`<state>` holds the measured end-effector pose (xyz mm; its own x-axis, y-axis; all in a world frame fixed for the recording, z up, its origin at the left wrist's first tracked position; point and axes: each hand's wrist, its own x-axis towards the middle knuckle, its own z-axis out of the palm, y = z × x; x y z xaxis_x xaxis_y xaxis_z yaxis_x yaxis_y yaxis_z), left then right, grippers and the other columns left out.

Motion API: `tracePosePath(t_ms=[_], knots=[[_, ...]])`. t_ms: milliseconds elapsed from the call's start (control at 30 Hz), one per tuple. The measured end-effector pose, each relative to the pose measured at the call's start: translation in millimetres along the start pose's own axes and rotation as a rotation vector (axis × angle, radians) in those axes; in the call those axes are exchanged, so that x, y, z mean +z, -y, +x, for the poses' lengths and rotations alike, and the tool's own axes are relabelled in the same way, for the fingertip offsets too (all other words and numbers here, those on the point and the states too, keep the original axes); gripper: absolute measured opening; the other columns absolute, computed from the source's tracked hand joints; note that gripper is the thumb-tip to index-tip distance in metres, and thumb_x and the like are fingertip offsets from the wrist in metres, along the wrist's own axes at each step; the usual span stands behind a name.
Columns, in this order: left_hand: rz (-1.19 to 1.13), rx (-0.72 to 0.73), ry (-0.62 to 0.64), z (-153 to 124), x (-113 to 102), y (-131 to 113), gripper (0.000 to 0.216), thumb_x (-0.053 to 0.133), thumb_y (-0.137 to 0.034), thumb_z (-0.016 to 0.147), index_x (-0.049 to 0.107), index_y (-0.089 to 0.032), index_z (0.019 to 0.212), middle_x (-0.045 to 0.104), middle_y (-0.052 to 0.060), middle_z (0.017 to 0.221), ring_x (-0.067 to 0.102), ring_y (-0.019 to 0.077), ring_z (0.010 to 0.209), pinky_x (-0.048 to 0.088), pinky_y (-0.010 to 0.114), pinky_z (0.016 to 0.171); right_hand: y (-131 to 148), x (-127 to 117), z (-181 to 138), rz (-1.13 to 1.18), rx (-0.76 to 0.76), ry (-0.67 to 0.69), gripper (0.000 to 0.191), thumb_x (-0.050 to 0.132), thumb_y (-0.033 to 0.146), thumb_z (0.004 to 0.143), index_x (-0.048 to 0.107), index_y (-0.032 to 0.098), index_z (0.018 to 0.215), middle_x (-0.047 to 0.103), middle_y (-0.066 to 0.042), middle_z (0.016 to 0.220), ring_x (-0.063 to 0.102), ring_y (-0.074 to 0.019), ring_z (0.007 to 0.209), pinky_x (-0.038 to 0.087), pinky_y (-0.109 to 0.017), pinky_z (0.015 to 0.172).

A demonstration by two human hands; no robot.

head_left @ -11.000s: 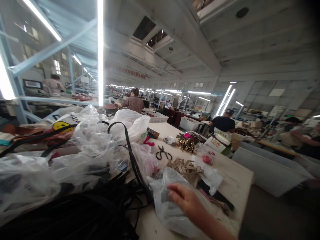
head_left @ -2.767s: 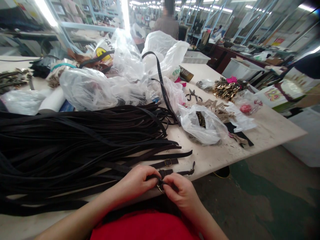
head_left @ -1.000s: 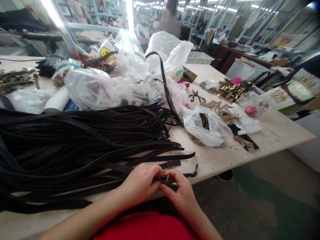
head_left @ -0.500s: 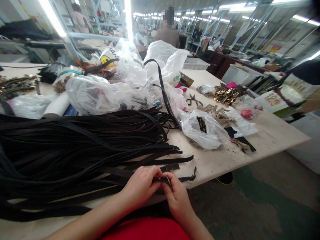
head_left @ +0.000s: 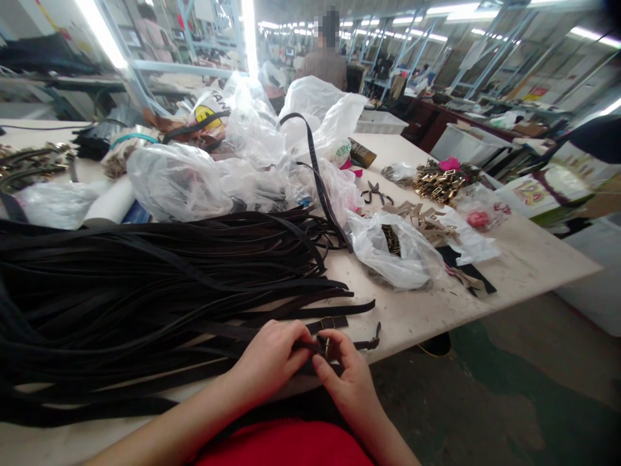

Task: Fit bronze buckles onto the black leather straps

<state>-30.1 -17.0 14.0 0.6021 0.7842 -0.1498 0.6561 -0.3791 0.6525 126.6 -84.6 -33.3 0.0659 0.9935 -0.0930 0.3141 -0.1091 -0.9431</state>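
My left hand [head_left: 281,353] is closed, thumb and fingers pinching a dark strap [head_left: 306,347] near its end. Facing it, my right hand [head_left: 345,372] holds a small metal buckle [head_left: 328,348] between thumb and fingers, right at the strap's end. Whether the strap passes through the buckle I cannot tell, as my fingers partly cover both. Just beyond my hands lies another strap end with a square buckle [head_left: 328,322]. A further strap end with a metal fitting [head_left: 373,343] sticks out to the right of my right hand.
A thick pile of black straps [head_left: 145,278] covers the left of the table [head_left: 524,265]. Farther back are plastic bags [head_left: 184,184], pliers [head_left: 376,193] and a heap of gold buckles [head_left: 439,181]. An open bag of metal parts [head_left: 395,252] lies nearer. A person [head_left: 323,68] is in the background.
My right thumb has moved down, away from the fingers, and the buckle has turned more upright. My left hand has barely shifted.
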Motion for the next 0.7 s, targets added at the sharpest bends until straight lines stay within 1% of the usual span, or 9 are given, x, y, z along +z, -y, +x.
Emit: tracePosePath(t_ms=[200, 267, 333, 433, 567, 700], knots=[[-0.078, 0.027, -0.007, 1.1, 1.5, 2.6, 0.005, 0.053, -0.019, 0.075, 0.058, -0.019, 0.076, 0.06, 0.0, 0.085, 0.053, 0.0143, 0.08, 0.038, 0.025, 0.073, 0.8, -0.3, -0.9, 0.057, -0.036, 0.023, 0.031, 0.049, 0.032, 0.084, 0.046, 0.023, 0.113, 0.057, -0.006, 0.11, 0.054, -0.0199, 0.097, 0.042, -0.031, 0.084], [-0.104, 0.015, 0.011, 1.1, 0.8, 2.4, 0.006, 0.053, -0.02, 0.075, 0.058, -0.019, 0.075, 0.061, 0.0, 0.085, 0.054, 0.0146, 0.081, 0.039, 0.025, 0.072, 2.9, -0.3, -0.6, 0.056, -0.053, 0.039, 0.03, 0.048, 0.032, 0.084, 0.046, 0.023, 0.113, 0.057, -0.006, 0.11, 0.054, -0.0199, 0.098, 0.042, -0.031, 0.085], [-0.143, -0.034, 0.016, 0.8, 0.4, 1.7, 0.007, 0.053, -0.02, 0.074, 0.058, -0.019, 0.079, 0.062, 0.0, 0.086, 0.054, 0.015, 0.081, 0.04, 0.026, 0.073, 5.0, -0.6, -0.2, 0.044, -0.064, 0.051, 0.03, 0.049, 0.032, 0.084, 0.046, 0.023, 0.113, 0.058, -0.006, 0.109, 0.055, -0.0199, 0.098, 0.042, -0.031, 0.084], [-0.194, -0.096, 0.001, 0.0, 1.4, 0.2, 0.02, 0.053, -0.017, 0.072, 0.056, -0.02, 0.091, 0.063, -0.001, 0.088, 0.055, 0.0153, 0.083, 0.041, 0.027, 0.077, 6.5, -0.9, -0.2, 0.035, -0.076, 0.064, 0.03, 0.048, 0.031, 0.085, 0.046, 0.023, 0.114, 0.058, -0.005, 0.108, 0.055, -0.0198, 0.097, 0.042, -0.03, 0.083], [-0.206, -0.081, 0.001, -0.3, 3.5, -0.7, 0.024, 0.051, -0.013, 0.071, 0.055, -0.02, 0.093, 0.062, 0.0, 0.091, 0.055, 0.0156, 0.086, 0.041, 0.028, 0.08, 4.0, -0.1, -1.2, 0.045, -0.08, 0.073, 0.03, 0.049, 0.031, 0.084, 0.045, 0.023, 0.114, 0.057, -0.005, 0.11, 0.054, -0.0197, 0.098, 0.042, -0.029, 0.084], [-0.272, -0.097, 0.041, 0.1, 2.2, 0.1, 0.023, 0.051, -0.013, 0.07, 0.054, -0.019, 0.091, 0.062, 0.0, 0.089, 0.056, 0.0146, 0.084, 0.043, 0.026, 0.077, 1.8, 1.0, -2.4, 0.072, -0.077, 0.09, 0.032, 0.048, 0.03, 0.085, 0.042, 0.023, 0.115, 0.056, -0.005, 0.11, 0.054, -0.0191, 0.099, 0.042, -0.029, 0.084]])
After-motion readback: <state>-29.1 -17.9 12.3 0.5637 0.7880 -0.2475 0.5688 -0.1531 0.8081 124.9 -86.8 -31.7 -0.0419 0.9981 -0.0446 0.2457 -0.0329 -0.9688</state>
